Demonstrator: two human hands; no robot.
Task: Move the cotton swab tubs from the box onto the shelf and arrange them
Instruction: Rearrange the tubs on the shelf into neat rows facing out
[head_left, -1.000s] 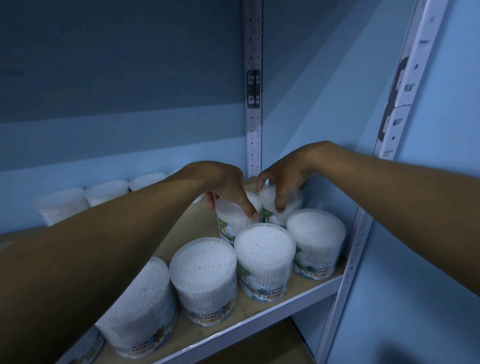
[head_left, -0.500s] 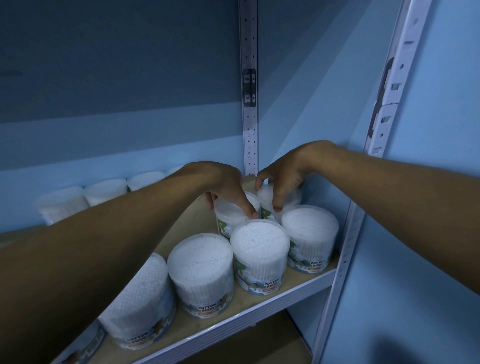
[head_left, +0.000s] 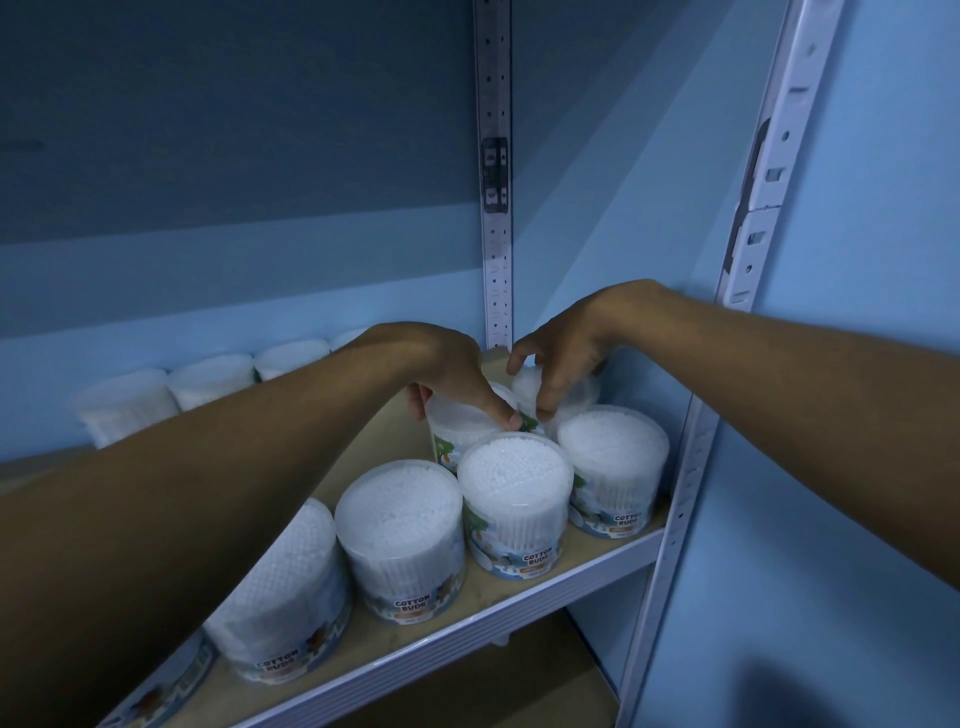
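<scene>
At the shelf's (head_left: 519, 613) back right corner, the left hand (head_left: 441, 369) and right hand (head_left: 566, 348) each grip one tub's (head_left: 457, 431) lid behind four front-edge tubs, bare board leftward.

Dim, blue-tinted wide-angle view with straight lines bowed at the edges, soft shadow lower right, and slightly blurred foreground forearms.

blue wall (head_left: 208, 270) behind | white perforated upright (head_left: 495, 234) at back | lower board (head_left: 493, 686) beneath
</scene>
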